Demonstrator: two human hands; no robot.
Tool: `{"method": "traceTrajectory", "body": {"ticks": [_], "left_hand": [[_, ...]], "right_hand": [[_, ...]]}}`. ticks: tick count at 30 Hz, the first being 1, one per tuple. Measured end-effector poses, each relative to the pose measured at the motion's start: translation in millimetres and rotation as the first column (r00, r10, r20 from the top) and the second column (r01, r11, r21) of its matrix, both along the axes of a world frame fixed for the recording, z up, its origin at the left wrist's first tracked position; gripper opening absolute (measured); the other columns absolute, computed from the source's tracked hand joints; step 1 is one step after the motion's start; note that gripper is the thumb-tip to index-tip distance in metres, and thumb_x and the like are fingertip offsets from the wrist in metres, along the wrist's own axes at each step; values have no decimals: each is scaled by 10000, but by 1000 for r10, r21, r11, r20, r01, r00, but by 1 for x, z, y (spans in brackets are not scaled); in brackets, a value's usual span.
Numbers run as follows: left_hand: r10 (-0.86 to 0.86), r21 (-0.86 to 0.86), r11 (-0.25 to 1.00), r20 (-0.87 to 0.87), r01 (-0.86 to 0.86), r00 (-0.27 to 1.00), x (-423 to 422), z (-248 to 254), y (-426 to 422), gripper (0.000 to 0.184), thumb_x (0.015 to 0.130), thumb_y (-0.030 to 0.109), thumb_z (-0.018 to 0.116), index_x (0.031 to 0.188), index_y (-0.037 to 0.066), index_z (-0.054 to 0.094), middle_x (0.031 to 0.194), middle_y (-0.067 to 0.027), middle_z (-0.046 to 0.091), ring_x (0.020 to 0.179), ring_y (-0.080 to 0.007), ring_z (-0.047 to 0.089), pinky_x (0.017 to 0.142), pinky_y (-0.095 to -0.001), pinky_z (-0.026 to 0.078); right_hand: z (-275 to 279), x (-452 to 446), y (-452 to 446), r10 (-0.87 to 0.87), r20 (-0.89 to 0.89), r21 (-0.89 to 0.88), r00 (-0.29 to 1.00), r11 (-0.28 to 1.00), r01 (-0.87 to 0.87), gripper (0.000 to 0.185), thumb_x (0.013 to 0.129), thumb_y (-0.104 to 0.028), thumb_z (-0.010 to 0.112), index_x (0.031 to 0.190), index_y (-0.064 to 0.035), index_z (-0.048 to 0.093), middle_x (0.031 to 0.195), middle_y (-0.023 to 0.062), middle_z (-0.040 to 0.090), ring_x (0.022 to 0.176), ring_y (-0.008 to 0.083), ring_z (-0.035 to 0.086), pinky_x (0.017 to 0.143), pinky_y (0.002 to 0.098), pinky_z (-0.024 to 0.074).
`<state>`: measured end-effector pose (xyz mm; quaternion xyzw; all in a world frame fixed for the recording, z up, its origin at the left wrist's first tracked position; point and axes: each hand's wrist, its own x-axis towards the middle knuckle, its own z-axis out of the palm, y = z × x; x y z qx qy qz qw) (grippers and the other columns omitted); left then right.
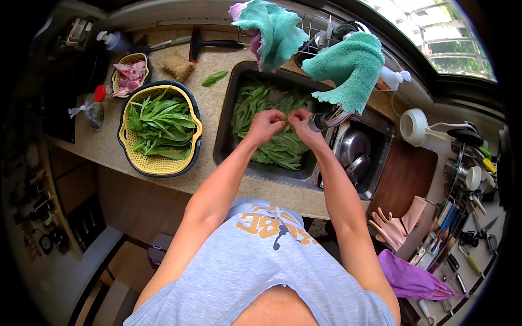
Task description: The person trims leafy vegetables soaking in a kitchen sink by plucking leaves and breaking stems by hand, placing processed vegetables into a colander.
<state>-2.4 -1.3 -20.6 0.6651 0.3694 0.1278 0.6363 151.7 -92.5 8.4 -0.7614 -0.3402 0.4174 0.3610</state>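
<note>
Both hands are over the dark sink basin [220,144], close together above long green leaves [280,151] that fill it. My left hand [267,127] has its fingers pinched at the inner side; what lies between them is too small to name. Facing it, my right hand [304,128] is also closed at the fingertips, beside the faucet [326,120], and anything it pinches is hidden. To the left on the counter, a yellow basket [157,164] in a dark outer bowl holds more green leaves [162,124].
A smaller basket with raw meat [130,75], a red-capped bag [93,111] and a loose leaf [215,78] lie left. Green cloths [350,68] hang over the sink's back. Metal lids [354,146] sit in the right basin, near a brown board [405,174] and pink gloves [397,225].
</note>
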Motion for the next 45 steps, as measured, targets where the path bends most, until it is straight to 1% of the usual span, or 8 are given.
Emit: {"method": "traceTrajectory", "body": {"ticks": [10, 13, 16, 18, 20, 26, 35, 45], "left_hand": [[56, -232, 970, -95, -77, 994, -48, -23, -16, 154, 815, 86, 689, 929, -17, 670, 739, -22, 661, 674, -61, 587, 603, -241, 470], [-22, 25, 999, -289, 31, 957, -58, -16, -18, 147, 815, 96, 679, 922, -4, 674, 754, -77, 687, 670, -130, 643, 619, -278, 500], [269, 243, 951, -336, -193, 903, -49, 11, -18, 178, 813, 121, 676, 951, 9, 681, 826, -133, 699, 746, -227, 685, 685, -316, 523], [253, 307, 920, 6, -242, 968, -29, 25, -12, 242, 817, 176, 681, 993, 10, 683, 887, -146, 702, 822, -289, 684, 741, -350, 522], [139, 450, 885, -16, -118, 990, -13, 26, -10, 293, 812, 213, 686, 1022, 10, 683, 940, -160, 701, 880, -296, 681, 787, -362, 516], [105, 19, 995, -162, -103, 981, -3, 30, -6, 264, 774, 186, 695, 966, 5, 696, 882, -130, 721, 791, -206, 697, 712, -314, 522], [156, -59, 983, -213, -172, 965, -11, 23, -1, 259, 758, 178, 695, 952, 7, 713, 761, -59, 697, 678, -112, 622, 649, -266, 491], [113, -124, 981, -276, -152, 954, -8, 27, 5, 227, 733, 211, 675, 868, 40, 740, 763, -109, 711, 717, -201, 683, 687, -332, 525]], "right_hand": [[26, 2, 17, -101, -69, 35, 993, 994, 103, 198, 900, -163, 570, 923, 29, 608, 739, 81, 588, 655, 142, 573, 576, 308, 469], [30, -1, 20, -185, -186, -29, 965, 983, 183, 180, 899, -159, 589, 905, 18, 623, 763, 77, 599, 630, 135, 571, 574, 287, 508], [11, -7, 11, -171, -318, -24, 933, 985, 173, 173, 888, -171, 618, 929, -3, 628, 796, 48, 604, 676, 136, 584, 625, 294, 538], [-1, -11, 11, -238, -352, -63, 905, 971, 231, 187, 884, -187, 633, 967, -20, 627, 840, 33, 607, 714, 137, 585, 624, 292, 532], [-17, -13, 9, -263, -431, -123, 863, 965, 232, 197, 886, -199, 634, 999, -37, 627, 882, 31, 609, 762, 134, 584, 637, 295, 533], [-2, -15, 7, -329, -553, -197, 766, 944, 263, 189, 887, -197, 631, 996, -42, 626, 911, 39, 611, 791, 144, 589, 665, 316, 526], [-26, -10, 5, -120, -517, -55, 848, 993, 107, 224, 843, -156, 661, 1031, -43, 610, 829, 29, 618, 707, 114, 584, 603, 257, 468], [-29, -7, 6, -77, -470, -63, 879, 997, 53, 148, 825, -97, 643, 953, -24, 636, 905, 32, 614, 747, 103, 553, 605, 267, 467]]}}
